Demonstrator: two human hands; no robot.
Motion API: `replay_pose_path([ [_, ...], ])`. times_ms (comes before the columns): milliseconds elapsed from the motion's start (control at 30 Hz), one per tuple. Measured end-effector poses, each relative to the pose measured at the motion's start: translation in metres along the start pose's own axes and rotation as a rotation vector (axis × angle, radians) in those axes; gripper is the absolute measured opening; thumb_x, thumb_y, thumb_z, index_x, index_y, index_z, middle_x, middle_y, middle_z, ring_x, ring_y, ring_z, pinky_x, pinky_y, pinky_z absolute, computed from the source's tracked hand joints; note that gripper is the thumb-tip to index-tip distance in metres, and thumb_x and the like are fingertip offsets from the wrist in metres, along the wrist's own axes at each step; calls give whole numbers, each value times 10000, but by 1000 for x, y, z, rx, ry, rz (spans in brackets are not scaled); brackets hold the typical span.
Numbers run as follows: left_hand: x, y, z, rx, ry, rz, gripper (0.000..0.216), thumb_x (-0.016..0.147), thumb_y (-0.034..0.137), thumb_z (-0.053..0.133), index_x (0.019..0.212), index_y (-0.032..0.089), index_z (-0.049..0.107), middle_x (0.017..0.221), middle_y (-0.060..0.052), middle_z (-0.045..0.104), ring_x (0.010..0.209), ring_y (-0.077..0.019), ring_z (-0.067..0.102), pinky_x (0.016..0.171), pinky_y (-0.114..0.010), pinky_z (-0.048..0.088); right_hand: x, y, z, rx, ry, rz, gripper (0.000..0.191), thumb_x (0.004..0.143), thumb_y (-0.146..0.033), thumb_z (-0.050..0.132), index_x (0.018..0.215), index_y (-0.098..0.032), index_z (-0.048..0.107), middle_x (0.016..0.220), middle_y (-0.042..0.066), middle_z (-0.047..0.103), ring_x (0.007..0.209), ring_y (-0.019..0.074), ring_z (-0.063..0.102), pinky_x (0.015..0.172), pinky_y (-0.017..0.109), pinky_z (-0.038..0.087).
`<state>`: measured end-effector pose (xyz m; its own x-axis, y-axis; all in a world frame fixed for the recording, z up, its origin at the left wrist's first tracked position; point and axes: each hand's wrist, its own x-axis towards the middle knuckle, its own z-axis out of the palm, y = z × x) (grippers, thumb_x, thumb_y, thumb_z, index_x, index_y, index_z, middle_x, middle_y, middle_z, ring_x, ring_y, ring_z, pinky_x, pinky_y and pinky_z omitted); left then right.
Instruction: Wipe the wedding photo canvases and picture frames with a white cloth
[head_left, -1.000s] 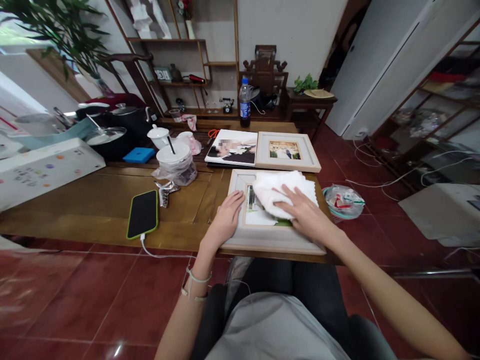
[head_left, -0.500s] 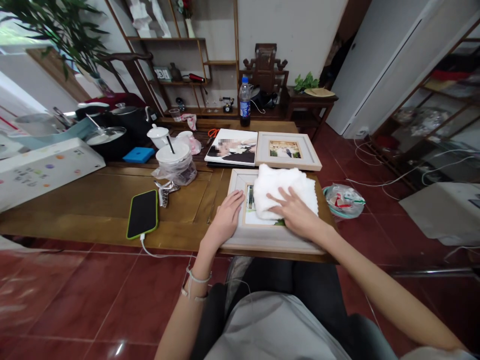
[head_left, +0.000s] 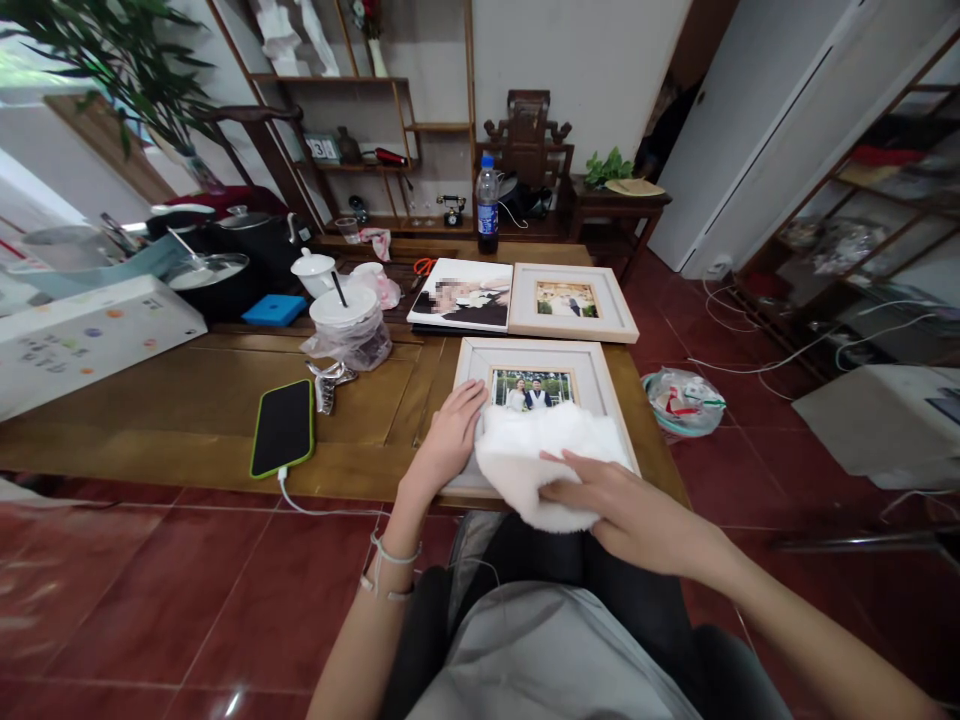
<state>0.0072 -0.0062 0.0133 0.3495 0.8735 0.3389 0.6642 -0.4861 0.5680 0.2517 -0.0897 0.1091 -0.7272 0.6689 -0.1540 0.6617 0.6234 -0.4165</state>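
A pale picture frame (head_left: 613,400) with a photo of two people lies flat at the table's front edge. My left hand (head_left: 450,430) rests on its left side, fingers stretched out and lying flat. A fluffy white cloth (head_left: 551,440) covers the lower part of the frame and hangs a little over its near edge. My right hand (head_left: 630,510) grips the cloth at its near right side, fingers closed into its folds. Behind lie a second framed photo (head_left: 622,318) and a white photo panel (head_left: 469,290), side by side.
A phone (head_left: 283,428) on a cable lies left of the frame. Farther back stand a bagged cup (head_left: 345,325), a blue box (head_left: 274,310), a black pot (head_left: 251,245) and a bottle (head_left: 487,210). A lined bin (head_left: 684,402) stands on the floor at right.
My right hand has drawn the cloth toward me, uncovering the photo, and its spread fingers have closed on the cloth. My left hand has stayed on the frame.
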Motion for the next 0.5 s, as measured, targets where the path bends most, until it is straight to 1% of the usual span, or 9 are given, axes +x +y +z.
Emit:
replay_pose_path([
  [67, 0, 0, 1, -4, 5, 0, 394, 934, 192, 333, 1284, 139, 504, 1382, -116, 476, 1328, -224, 360, 1090, -480, 325, 12, 19, 10, -47, 99, -14, 760, 601, 41, 386, 1299, -235, 503, 1422, 94, 420, 1341, 246, 312, 1058, 472, 328],
  [133, -1, -1, 1, -5, 14, 3, 396, 933, 190, 335, 1291, 142, 498, 1384, -120, 472, 1329, -226, 359, 1085, -483, 330, 24, 39, 18, -127, 204, -29, 748, 586, 35, 419, 1287, -205, 517, 1446, 122, 377, 1348, 261, 294, 1076, 493, 294],
  [233, -2, -1, 2, -2, 9, 4, 401, 931, 182, 336, 1298, 147, 493, 1389, -123, 466, 1331, -232, 355, 1080, -493, 331, 43, 61, 18, -245, 302, -58, 735, 584, 45, 433, 1275, -189, 525, 1459, 127, 355, 1351, 256, 289, 1091, 484, 273],
  [300, -2, -1, 1, 3, -4, 1, 402, 931, 179, 330, 1298, 138, 491, 1391, -127, 462, 1333, -233, 351, 1079, -495, 331, 55, 71, 8, -313, 355, -51, 752, 584, 73, 411, 1279, -193, 516, 1471, 104, 339, 1357, 250, 276, 1095, 475, 271],
  [367, -2, -1, 0, 6, -13, 1, 402, 932, 180, 328, 1296, 135, 492, 1392, -127, 459, 1334, -233, 347, 1079, -498, 329, 67, 77, -8, -383, 435, -17, 753, 597, 98, 385, 1279, -195, 512, 1485, 83, 315, 1366, 251, 254, 1094, 472, 274],
  [433, -1, -1, 0, 3, -14, 2, 401, 932, 179, 329, 1296, 145, 492, 1395, -120, 458, 1335, -231, 346, 1080, -499, 327, 78, 82, -23, -454, 516, 9, 708, 646, 106, 362, 1267, -196, 520, 1499, 65, 285, 1380, 248, 214, 1095, 468, 268],
  [500, -1, -1, -1, -3, -14, -1, 401, 931, 179, 331, 1298, 149, 492, 1396, -116, 458, 1334, -230, 347, 1081, -494, 328, 88, 87, -33, -521, 557, 11, 643, 715, 92, 345, 1252, -207, 532, 1509, 38, 260, 1392, 245, 164, 1103, 472, 247],
])
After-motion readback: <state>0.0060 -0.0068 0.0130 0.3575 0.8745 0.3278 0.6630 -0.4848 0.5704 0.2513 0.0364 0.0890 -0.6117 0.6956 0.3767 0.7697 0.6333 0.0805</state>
